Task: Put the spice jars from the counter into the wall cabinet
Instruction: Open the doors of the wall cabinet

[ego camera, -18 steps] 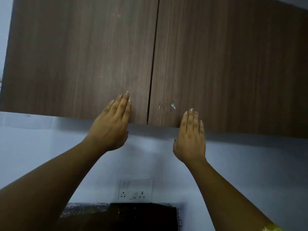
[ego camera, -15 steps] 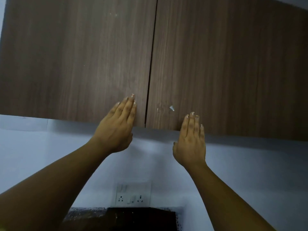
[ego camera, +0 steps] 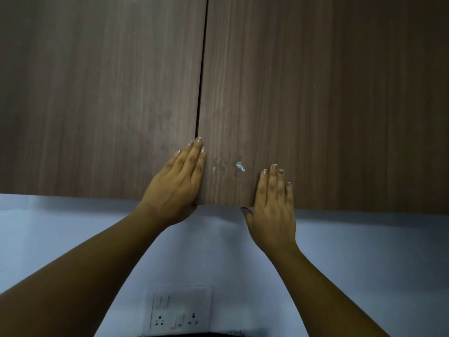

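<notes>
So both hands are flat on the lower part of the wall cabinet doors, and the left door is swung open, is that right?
Not quite: the left door is shut, meeting the right door at a thin seam. The head view shows it; the left hand and right hand do lie flat on the doors' lower part.

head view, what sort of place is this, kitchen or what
Probably a home kitchen, though little shows: a wood-grain wall cabinet with two closed doors, a pale wall below it, and a switch-and-socket plate low on that wall.
</notes>
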Demonstrator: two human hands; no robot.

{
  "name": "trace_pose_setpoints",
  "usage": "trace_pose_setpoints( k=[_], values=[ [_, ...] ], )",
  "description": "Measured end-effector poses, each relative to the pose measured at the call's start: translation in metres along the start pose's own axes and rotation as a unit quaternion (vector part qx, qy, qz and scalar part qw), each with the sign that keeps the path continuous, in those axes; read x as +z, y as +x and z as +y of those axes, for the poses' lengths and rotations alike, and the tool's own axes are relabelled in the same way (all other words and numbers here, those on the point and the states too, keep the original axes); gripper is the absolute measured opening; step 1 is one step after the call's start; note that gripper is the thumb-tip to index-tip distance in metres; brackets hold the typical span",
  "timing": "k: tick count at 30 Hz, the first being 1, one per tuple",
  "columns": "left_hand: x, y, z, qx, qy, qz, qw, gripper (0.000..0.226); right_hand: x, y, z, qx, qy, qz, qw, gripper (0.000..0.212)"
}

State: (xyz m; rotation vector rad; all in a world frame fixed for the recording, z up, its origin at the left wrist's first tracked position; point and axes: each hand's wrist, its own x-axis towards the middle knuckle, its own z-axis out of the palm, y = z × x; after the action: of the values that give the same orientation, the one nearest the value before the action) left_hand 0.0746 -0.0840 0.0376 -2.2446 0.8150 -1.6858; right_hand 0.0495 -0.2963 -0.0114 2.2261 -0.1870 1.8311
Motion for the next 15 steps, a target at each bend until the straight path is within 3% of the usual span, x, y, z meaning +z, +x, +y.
trace_pose_setpoints(
  k=[10, 15],
  values=[
    [0.010, -0.001, 0.000, 0.003, 0.001, 0.004, 1.000, 0.097, 0.011, 0.009, -0.012, -0.056, -0.002, 0.040, 0.998, 0.092],
    [0.008, -0.003, 0.004, -0.002, -0.051, -0.003, 0.999, 0.099, 0.007, 0.008, -0.013, -0.071, 0.015, 0.027, 0.997, 0.109]
  ],
)
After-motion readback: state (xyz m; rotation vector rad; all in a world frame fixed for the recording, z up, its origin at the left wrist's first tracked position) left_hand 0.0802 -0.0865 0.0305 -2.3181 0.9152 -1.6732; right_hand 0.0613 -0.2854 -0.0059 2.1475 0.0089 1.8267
